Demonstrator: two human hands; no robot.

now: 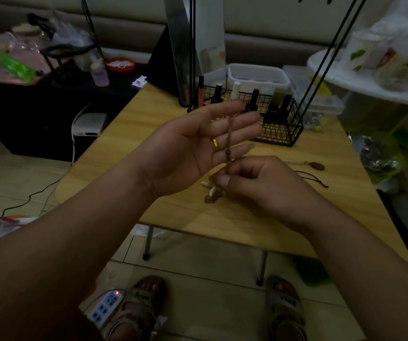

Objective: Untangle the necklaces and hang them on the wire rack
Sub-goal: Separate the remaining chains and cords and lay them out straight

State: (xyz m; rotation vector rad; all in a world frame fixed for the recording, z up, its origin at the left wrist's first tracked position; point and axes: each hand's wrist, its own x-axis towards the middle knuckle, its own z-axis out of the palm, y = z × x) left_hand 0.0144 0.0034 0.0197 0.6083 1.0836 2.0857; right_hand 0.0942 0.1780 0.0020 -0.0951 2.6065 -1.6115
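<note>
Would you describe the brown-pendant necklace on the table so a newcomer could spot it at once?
On the wooden table, find the black wire basket of bottles at the far side. Nearer, right of the right hand, lies the necklace: a pale chain with an oval brown pendant, unlike the thin black cord beside it.

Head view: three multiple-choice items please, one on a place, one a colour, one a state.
1. Where is the brown oval pendant? A) on the table B) in a basket C) on the floor
2. What colour is the ring on the left hand? A) silver B) gold C) black
3. What is the right hand doing? A) lying flat B) pinching the braided cord C) holding a bottle
1A, it lies on the wood; 2B, it shines yellow; 3B, thumb and fingers close on the cord.
</note>
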